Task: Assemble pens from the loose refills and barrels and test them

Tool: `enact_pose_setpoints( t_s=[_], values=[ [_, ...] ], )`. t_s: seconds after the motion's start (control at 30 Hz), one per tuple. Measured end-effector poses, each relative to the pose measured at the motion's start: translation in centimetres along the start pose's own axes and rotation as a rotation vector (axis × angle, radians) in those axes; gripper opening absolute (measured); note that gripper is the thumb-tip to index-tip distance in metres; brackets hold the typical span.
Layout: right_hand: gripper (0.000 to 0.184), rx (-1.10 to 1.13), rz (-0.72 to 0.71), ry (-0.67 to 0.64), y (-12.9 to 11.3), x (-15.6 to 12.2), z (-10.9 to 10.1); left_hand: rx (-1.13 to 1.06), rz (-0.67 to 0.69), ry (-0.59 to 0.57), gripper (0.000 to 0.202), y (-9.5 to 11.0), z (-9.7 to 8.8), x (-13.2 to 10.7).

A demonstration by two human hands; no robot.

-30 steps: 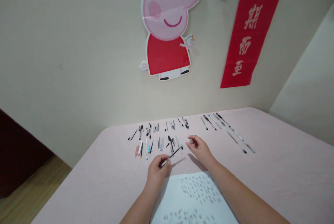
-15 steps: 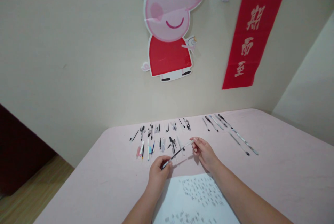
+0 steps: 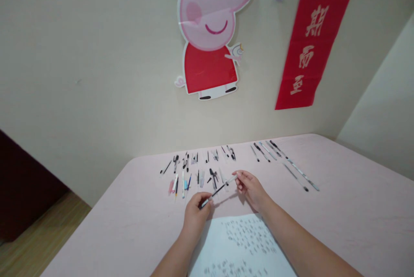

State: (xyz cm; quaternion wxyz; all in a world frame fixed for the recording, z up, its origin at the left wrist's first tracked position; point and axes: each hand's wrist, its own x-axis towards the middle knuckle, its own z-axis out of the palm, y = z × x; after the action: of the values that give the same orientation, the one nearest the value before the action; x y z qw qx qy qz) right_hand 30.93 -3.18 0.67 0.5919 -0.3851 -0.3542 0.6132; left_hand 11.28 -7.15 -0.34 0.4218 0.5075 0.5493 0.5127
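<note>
My left hand [image 3: 195, 216] is closed around the near end of a thin black pen refill [image 3: 214, 194] and holds it slanted above the pink table [image 3: 339, 208]. My right hand [image 3: 250, 187] pinches a clear pen barrel [image 3: 231, 179] at the refill's far tip. Both hands hover just above the tabletop, over a white sheet of handwritten paper [image 3: 241, 247].
Several small pen parts [image 3: 194, 171] lie in rows beyond my hands. Several whole pens [image 3: 284, 160] lie at the back right. A wall with a cartoon pig cutout [image 3: 211, 31] and a red banner [image 3: 310, 35] rises behind the table. Wooden floor [image 3: 29, 251] shows at left.
My right hand lifted the clear barrel off the table and brought it to the tip of the refill held in my left hand. The left hand barely moved.
</note>
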Motion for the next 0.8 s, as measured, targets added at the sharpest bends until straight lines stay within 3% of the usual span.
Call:
enact_pose_setpoints(
  t_s=[0.43,0.8],
  values=[
    [0.034,-0.133,0.030,-0.150,1.0,-0.5,0.3,0.063,0.057,-0.020,0.016,0.0,0.0,-0.1],
    [0.037,-0.171,0.093,-0.183,0.8,-0.9,0.9,0.103,0.085,-0.027,0.016,0.2,-0.1,-0.1]
  ],
)
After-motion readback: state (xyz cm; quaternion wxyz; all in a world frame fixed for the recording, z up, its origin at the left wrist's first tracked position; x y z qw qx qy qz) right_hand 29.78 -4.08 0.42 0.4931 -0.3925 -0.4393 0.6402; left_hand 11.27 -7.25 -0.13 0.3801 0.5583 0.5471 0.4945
